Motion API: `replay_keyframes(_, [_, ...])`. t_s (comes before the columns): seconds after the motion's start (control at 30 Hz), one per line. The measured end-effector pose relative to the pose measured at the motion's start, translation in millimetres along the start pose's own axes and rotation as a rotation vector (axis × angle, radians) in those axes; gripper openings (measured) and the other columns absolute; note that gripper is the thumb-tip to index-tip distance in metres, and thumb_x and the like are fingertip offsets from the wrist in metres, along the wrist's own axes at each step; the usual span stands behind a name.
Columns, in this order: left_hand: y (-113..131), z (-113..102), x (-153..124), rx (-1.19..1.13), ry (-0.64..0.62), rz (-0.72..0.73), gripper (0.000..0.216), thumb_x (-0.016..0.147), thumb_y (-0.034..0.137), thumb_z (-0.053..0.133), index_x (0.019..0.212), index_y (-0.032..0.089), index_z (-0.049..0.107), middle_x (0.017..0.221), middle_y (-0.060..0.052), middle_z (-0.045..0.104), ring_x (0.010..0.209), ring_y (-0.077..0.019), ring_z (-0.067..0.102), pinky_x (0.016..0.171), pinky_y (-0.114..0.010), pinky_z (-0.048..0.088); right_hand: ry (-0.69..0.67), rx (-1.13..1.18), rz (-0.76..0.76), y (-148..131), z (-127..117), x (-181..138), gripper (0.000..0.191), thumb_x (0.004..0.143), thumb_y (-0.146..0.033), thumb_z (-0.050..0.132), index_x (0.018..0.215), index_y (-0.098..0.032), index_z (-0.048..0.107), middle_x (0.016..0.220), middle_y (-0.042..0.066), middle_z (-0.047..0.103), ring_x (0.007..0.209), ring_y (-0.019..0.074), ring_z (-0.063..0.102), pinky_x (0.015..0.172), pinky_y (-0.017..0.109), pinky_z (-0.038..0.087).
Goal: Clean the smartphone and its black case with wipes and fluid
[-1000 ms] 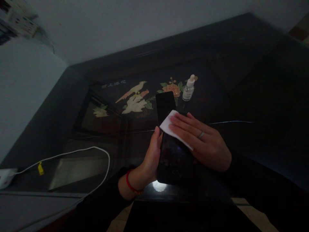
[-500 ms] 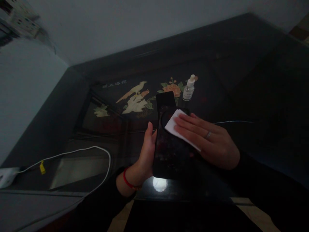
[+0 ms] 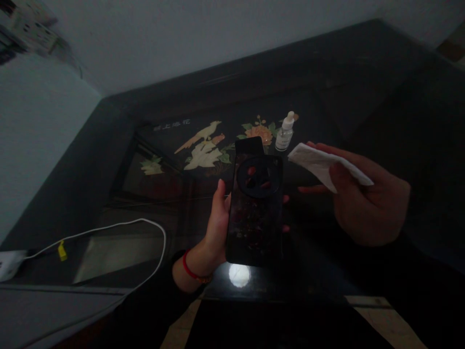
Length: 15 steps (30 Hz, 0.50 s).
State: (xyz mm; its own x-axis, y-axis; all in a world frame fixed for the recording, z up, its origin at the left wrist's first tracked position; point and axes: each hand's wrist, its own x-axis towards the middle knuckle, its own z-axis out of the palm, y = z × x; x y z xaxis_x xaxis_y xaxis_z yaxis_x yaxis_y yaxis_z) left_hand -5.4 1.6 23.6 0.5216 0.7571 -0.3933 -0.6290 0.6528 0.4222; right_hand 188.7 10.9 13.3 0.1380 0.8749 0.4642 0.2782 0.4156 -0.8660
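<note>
My left hand (image 3: 217,225) is wrapped around a black smartphone (image 3: 255,223), its thumb along the left edge and fingertips showing at the right edge. The phone's back faces me, with a large round camera bump near the top. Behind its upper end is a dark rectangular object (image 3: 250,144), partly covered by the phone. To the right, my right hand (image 3: 370,203) pinches a folded white tissue (image 3: 317,162) between thumb and fingers, apart from the phone. A small clear dropper bottle (image 3: 284,138) with a white top stands upright beyond the phone.
The glossy black table (image 3: 337,121) bears an inlaid bird (image 3: 205,133) and flower picture. A white cable (image 3: 119,225) with a yellow tag (image 3: 62,251) runs from a white power strip (image 3: 10,265) at left. A pale wall (image 3: 218,39) rises behind.
My right hand has lifted the tissue off the phone's back and moved right, turning palm inward. The camera bump is now uncovered. My left hand still holds the phone nearly in place.
</note>
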Motion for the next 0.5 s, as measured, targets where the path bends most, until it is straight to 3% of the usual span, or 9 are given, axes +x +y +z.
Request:
replay_keyframes(0.1, [-1.5, -2.4, -0.2, 0.027, -0.076, -0.039, 0.083, 0.089, 0.068, 0.01, 0.139, 0.011, 0.045, 0.114, -0.018, 0.067, 0.112, -0.0342, 0.06, 0.089, -0.053, 0.049, 0.038, -0.013, -0.028, -3.3, -0.3, -2.5, 0.036, 0.094, -0.016, 0.049, 0.119, -0.037, 0.065, 0.119, -0.006, 0.068, 0.099, 0.0237, 0.07, 0.068, 0.037, 0.067])
replay_keyframes(0.23, [-5.2, -4.2, -1.0, 0.076, -0.114, -0.036, 0.078, 0.091, 0.066, 0.016, 0.14, 0.011, 0.043, 0.115, -0.017, 0.067, 0.11, -0.0346, 0.061, 0.091, -0.055, 0.047, -0.142, -0.24, -0.311, -6.3, -9.1, -0.5, 0.048, 0.09, -0.008, 0.051, 0.13, -0.035, 0.057, 0.13, -0.006, 0.062, 0.11, 0.0232, 0.065, 0.094, 0.04, 0.058])
replay_keyframes(0.37, [-9.5, -6.2, 0.9, 0.142, -0.034, -0.014, 0.073, 0.088, 0.067, 0.029, 0.138, 0.016, 0.046, 0.117, -0.012, 0.067, 0.112, -0.0331, 0.061, 0.098, -0.052, 0.045, -0.35, -0.301, -0.575, -4.1, -12.6, 1.9, 0.049, 0.087, -0.004, 0.054, 0.133, -0.018, 0.054, 0.132, 0.007, 0.06, 0.125, 0.0226, 0.055, 0.105, 0.039, 0.049])
replay_keyframes(0.5, [-11.6, -11.4, 5.1, 0.177, 0.089, 0.164, 0.067, 0.086, 0.064, 0.039, 0.133, 0.018, 0.052, 0.122, -0.008, 0.066, 0.122, -0.0309, 0.055, 0.101, -0.044, 0.044, -0.394, -0.318, -0.704, -1.7, -9.3, 0.8, 0.047, 0.085, -0.007, 0.058, 0.132, -0.009, 0.054, 0.123, 0.014, 0.066, 0.124, 0.0232, 0.056, 0.102, 0.037, 0.051])
